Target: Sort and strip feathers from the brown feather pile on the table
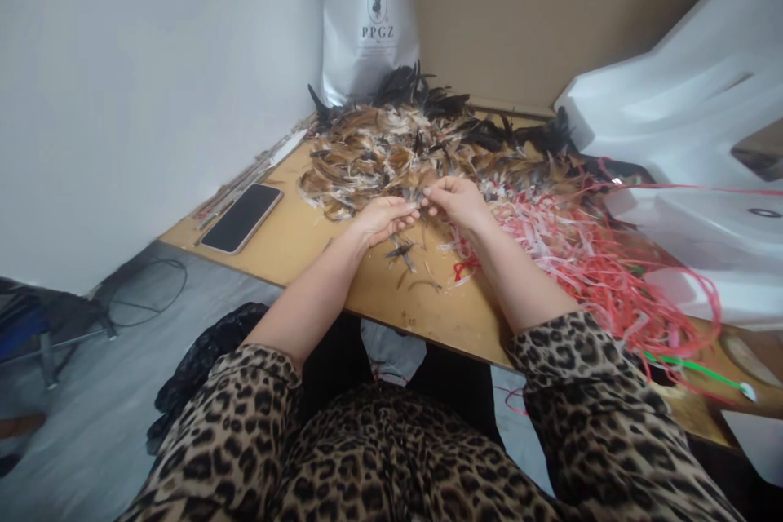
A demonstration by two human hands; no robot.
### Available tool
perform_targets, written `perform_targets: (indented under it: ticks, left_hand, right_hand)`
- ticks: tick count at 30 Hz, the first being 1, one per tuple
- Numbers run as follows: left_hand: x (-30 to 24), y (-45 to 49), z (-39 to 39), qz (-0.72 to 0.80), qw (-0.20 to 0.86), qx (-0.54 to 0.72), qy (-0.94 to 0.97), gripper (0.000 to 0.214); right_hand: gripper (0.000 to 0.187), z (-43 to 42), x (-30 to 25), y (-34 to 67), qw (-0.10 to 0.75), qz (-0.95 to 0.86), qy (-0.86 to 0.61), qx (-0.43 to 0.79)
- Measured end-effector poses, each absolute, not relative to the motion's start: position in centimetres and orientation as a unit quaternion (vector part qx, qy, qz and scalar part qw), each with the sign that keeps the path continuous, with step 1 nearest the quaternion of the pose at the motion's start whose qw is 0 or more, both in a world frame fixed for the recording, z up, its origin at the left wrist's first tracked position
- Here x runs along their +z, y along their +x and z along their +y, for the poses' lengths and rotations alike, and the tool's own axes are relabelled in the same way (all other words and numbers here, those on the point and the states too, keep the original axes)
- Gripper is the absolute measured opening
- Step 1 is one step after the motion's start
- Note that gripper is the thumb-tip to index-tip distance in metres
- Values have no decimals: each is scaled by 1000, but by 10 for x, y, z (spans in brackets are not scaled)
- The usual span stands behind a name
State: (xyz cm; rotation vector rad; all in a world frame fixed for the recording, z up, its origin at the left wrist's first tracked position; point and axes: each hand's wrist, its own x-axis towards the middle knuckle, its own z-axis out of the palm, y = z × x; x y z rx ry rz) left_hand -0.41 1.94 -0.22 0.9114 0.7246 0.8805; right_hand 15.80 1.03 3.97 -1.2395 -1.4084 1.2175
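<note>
My left hand and my right hand meet above the table, fingertips nearly touching. Both are closed in a pinch on a small feather, whose outline blends into the pile behind. Just beyond them spreads a large heap of brown and cream feathers, with black feathers along its far side. A few loose dark feathers lie on the wood below my hands. To the right of my right hand is a tangled mass of red and pink plastic strips.
A smartphone lies on the wooden table at the left. Behind the feathers stands a white printed bag. White plastic sheeting rises at the right, near a green strip. A black bag is on the floor.
</note>
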Motion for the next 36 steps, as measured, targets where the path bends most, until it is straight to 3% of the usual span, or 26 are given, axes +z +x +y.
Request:
perform_targets:
  ticks: [10,25,29,36]
  left_hand:
    - [0,-6,19,322,734,415,429,15]
    - [2,-1,17,366,662,434,489,20]
    - [3,-5,22,367,645,470,478,19]
    - [4,-13,29,358,654,526,409,17]
  right_hand:
    - [39,13,30,160,428,-562,-493,508]
    - [33,11,25,150,472,-553,-485,486]
    - [27,10,33,159,408,-625,-472,469]
    - [17,4,39,171,168,-795,-411,412]
